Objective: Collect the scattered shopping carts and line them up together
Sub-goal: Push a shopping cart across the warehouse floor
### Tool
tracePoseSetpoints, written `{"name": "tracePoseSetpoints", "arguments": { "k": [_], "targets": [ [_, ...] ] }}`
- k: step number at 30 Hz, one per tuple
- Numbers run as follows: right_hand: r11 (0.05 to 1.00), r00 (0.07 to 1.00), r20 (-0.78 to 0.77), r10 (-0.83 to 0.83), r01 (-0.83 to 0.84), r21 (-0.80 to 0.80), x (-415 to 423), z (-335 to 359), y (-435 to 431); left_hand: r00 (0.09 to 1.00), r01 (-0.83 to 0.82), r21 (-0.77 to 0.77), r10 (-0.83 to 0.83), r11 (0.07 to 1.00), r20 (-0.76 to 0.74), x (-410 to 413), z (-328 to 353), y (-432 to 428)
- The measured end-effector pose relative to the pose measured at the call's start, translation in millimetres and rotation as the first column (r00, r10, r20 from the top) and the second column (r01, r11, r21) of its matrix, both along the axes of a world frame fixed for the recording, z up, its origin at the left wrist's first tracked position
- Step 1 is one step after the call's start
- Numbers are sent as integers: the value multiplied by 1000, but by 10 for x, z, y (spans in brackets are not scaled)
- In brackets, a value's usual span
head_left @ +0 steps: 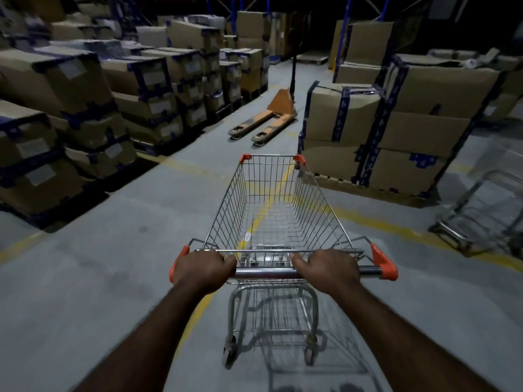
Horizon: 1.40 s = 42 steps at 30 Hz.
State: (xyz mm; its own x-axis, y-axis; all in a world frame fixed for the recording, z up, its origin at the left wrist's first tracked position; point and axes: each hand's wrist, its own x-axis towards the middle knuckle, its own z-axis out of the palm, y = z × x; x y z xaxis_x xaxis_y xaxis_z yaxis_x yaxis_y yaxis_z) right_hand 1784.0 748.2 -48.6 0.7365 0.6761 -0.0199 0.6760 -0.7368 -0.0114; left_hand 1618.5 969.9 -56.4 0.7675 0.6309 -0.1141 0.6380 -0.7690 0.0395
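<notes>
a: how many carts?
b: 2. one cart [271,210] sits dead centre on the grey floor [99,278], nose pointing up the aisle. a second cart [486,216] is at the far right edge, well apart from the 1st, blurred and partly cut off by the frame.
a: hands?
b: both on the 1st cart. left hand [202,268] is wrapped round the handle bar [266,273] near its left end. right hand [328,271] is wrapped round it right of the middle. fingers curl over the top, tips hidden behind the bar.
a: other stuff, counted?
b: 1 orange pallet jack [268,117] ahead, its 2 forks facing the cart, its upright handle fading into the dark. 4 orange caps [385,264] on the cart: 2 at the front corners, 2 at the bar ends, w/ the left one half covered by the left hand. 2 rear wheels [229,355] show. front ones are hidden under the basket.
a: boxes?
b: too many to count. cardboard boxes [70,89] w/ blue tape are stacked along the left, and another stack [396,131] is just right of the cart's front. labels unreadable. back of the aisle is too dark, can only make out blue rack posts [233,9]. yellow lines [396,226] cross the floor under the cart.
</notes>
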Motion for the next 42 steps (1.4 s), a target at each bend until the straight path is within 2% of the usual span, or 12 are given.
{"name": "tracePoseSetpoints", "arguments": {
  "k": [13,21,31,42],
  "targets": [
    [981,977,-112,181,-188,-56,2633,63,998,987,-162,-7,162,987,-10,2290,-6,686],
    [964,966,-81,247,-254,-82,4180,32,2093,969,-245,4,244,970,19,3692,-25,1591],
    [937,936,-151,319,-335,-97,5815,54,3385,952,-307,-26,307,951,-12,5121,9,2619],
    [845,847,-16,531,-531,-69,7529,20,5030,869,-495,-10,495,869,16,6529,33,3573]
  ]
}}
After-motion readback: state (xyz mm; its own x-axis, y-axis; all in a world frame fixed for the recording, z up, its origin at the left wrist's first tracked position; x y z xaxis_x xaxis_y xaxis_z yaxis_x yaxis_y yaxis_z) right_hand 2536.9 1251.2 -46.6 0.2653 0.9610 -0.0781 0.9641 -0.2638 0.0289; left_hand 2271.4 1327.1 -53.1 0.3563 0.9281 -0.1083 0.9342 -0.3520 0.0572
